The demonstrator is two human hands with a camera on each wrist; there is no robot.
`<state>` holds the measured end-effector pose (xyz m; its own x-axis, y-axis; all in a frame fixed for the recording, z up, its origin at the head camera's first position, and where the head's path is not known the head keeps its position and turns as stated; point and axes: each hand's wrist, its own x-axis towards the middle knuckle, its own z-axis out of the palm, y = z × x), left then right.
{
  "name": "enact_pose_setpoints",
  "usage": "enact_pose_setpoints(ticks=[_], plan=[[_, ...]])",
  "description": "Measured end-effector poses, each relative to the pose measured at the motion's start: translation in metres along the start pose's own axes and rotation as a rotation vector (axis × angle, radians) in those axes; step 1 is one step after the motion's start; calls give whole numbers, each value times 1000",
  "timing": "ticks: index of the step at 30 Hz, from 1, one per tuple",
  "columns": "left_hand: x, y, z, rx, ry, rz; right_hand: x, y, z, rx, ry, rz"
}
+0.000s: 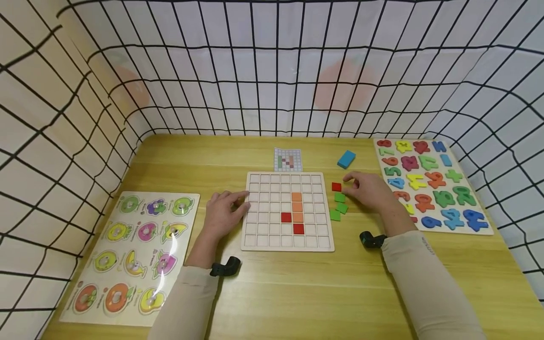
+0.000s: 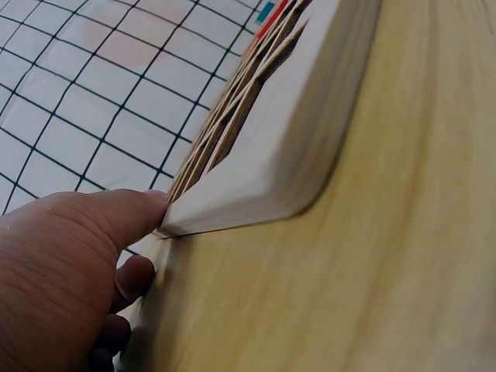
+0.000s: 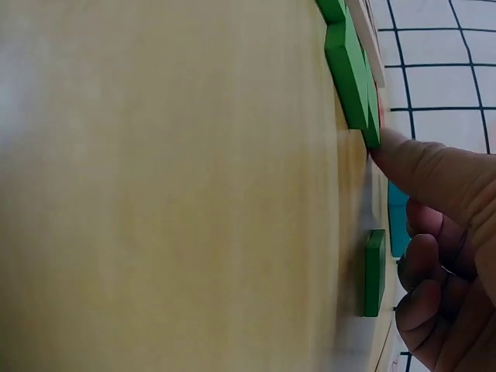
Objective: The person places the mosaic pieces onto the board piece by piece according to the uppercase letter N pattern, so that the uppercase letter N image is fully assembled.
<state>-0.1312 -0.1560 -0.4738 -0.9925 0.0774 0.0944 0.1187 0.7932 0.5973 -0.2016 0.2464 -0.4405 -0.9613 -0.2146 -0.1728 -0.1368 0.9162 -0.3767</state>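
A white grid board (image 1: pixel 267 243) lies in the middle of the table, with three orange tiles (image 1: pixel 297 206) in a column and two red tiles (image 1: pixel 286 217) in its cells. My left hand (image 1: pixel 223 213) touches the board's left edge with index finger and thumb; the left wrist view shows the thumb (image 2: pixel 147 209) against it. Right of the board are a loose red tile (image 1: pixel 336 187) and several green tiles (image 1: pixel 341 208). My right hand (image 1: pixel 369 191) is beside them, its thumb tip at a green tile (image 3: pixel 349 74). Another green tile (image 3: pixel 375 273) lies near its curled fingers, which hold nothing visible.
A small pattern card (image 1: pixel 287 159) lies behind the board, a blue block (image 1: pixel 346 159) to its right. At left is a fruit puzzle board (image 1: pixel 127 259); at right, a number puzzle board (image 1: pixel 433 189). Black wire mesh (image 1: pixel 276 85) encloses the table's back and sides.
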Motion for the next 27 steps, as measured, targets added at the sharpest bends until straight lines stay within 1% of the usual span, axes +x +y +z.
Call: enact_pose_setpoints(ticks=[11,27], plan=[[1,-1,-1,-1,4,-1,5,-1,6,39,-32,-20],[0,-2,1,-9,-4,-2,6,-2,7,68,-56,10]])
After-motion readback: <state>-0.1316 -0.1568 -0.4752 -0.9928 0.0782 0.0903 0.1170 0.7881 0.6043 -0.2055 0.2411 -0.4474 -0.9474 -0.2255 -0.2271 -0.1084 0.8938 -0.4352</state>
